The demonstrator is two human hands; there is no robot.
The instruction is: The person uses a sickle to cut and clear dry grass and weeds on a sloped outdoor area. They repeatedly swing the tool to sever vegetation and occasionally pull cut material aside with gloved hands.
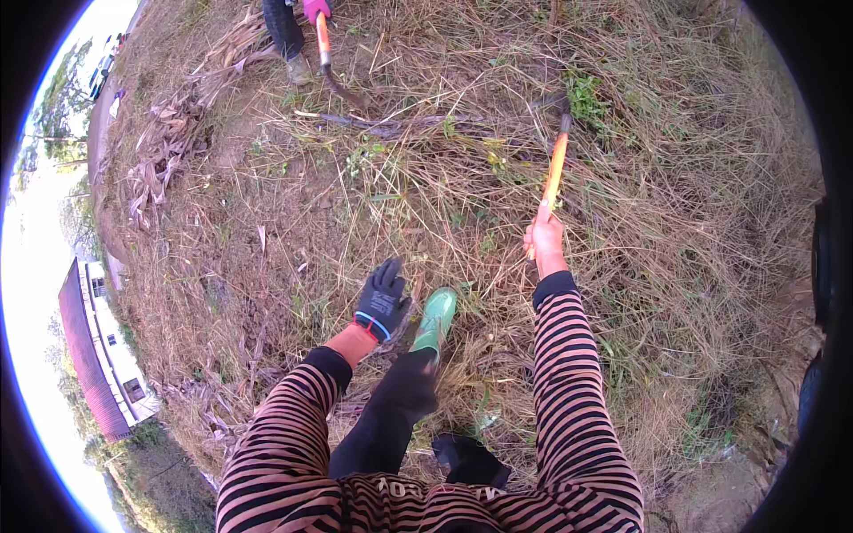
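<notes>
My bare right hand (546,238) grips the orange handle of a sickle (556,166), reaching out ahead and to the right. Its dark blade lies among dry grass beside a leafy green weed (588,100), so part of the edge is hidden. My left hand (383,298) wears a dark work glove with a blue-trimmed cuff and holds nothing. Its fingers point forward over the grass, and the thumb stands apart from them. Just right of that glove is my green boot (438,312), planted on the dry grass (493,280).
At the top left stands another person, whose pink-gloved hand (316,9) holds a second sickle (324,46), blade toward the ground. Dry leaf husks (156,170) lie along the left. Dark stalks (400,125) cross the ground ahead. A building (100,346) stands beyond the field.
</notes>
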